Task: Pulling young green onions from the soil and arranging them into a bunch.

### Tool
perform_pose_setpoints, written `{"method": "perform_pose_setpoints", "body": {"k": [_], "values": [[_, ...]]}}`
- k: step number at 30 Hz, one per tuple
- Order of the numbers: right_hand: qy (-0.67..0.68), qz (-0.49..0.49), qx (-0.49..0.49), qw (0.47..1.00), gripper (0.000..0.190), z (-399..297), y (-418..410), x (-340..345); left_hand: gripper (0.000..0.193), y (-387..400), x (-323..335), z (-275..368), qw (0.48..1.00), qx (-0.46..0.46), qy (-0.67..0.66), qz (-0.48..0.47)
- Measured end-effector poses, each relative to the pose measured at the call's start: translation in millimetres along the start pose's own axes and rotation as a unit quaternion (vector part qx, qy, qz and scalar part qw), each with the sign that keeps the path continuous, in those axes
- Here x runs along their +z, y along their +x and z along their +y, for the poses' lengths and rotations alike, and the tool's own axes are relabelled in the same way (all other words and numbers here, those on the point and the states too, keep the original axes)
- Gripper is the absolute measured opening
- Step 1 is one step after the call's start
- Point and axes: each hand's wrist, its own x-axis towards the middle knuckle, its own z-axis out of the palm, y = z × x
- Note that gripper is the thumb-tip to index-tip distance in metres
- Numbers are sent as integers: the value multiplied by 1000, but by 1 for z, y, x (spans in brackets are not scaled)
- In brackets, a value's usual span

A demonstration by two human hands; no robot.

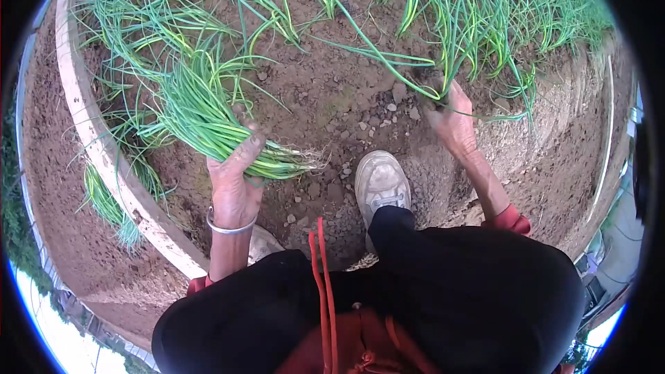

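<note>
A thick bunch of green onion seedlings [200, 109] is gripped in my left hand [236, 166], the thumb across the stems. Its pale roots [311, 158] point right, and the long leaves spread up to the left. My right hand [454, 119] is down at the soil on the right, at the base of a few long green onion leaves [405, 70]. Its fingertips are blurred and partly hidden, so whether they grip a stem does not show. Just above it stand onion plants [457, 15] rooted in the brown soil [322, 83].
A pale curved beam [93, 109] borders the soil on the left, with another onion clump [106, 202] beyond it. My shoe [383, 179] rests on the soil between my hands; the other is partly hidden by my left leg. Small stones [371, 125] lie ahead of it.
</note>
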Motion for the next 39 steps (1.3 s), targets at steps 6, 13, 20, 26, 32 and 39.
{"method": "perform_pose_setpoints", "body": {"k": [6,13,20,26,32,39], "values": [[-100,-54,148,982,22,31,5,-14,54,-2,2,0,999,8,29,11],[-146,-52,112,982,22,46,0,-19,54,0,-3,-1,999,14,37,12],[-133,-55,38,989,32,33,-6,-10,51,-1,2,-1,1000,1,1,-5],[-55,-65,97,992,32,15,-4,-5,55,-1,-5,-1,999,9,42,19],[-146,-57,158,975,24,32,-2,4,55,1,-4,-4,1000,5,27,10],[-258,-40,146,954,44,28,8,12,54,1,-8,-1,1000,4,21,6]]}}
